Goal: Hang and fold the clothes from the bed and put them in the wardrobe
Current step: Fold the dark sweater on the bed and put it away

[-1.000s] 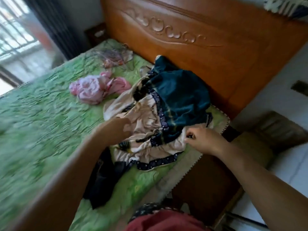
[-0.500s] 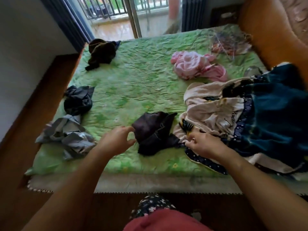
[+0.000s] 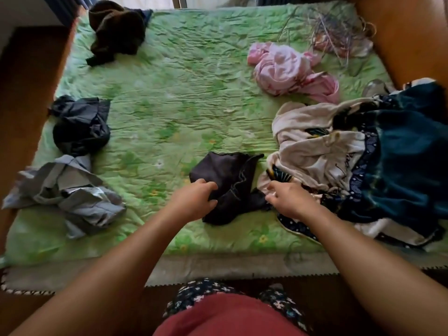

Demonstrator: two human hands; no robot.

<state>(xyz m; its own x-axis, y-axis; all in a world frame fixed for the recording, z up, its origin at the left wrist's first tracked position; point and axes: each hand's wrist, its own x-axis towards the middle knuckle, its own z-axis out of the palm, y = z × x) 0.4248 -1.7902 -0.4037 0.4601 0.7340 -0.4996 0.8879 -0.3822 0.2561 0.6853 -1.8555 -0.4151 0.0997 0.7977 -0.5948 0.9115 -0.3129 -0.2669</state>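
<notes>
A small dark brown garment (image 3: 228,180) lies crumpled near the front edge of the green bed (image 3: 181,105). My left hand (image 3: 194,202) pinches its left edge between thumb and curled fingers. My right hand (image 3: 288,200) has its fingers curled at the garment's right edge, where it meets a cream patterned garment (image 3: 312,151). A dark teal garment (image 3: 407,161) lies over the cream one at the right. Other crumpled clothes on the bed are a pink one (image 3: 291,69), a brown one (image 3: 116,30), a dark navy one (image 3: 80,127) and a grey one (image 3: 68,197).
A tangle of thin wire hangers (image 3: 339,32) lies at the far right corner of the bed. The orange wooden headboard (image 3: 402,32) rises along the right side. A brown wooden bed frame (image 3: 24,93) runs down the left, and a window stands beyond the far edge.
The view swung left from the headboard corner to the whole bed. My left hand moved from open above the sheet onto the dark brown garment. My right hand shifted left off the cream garment's hem.
</notes>
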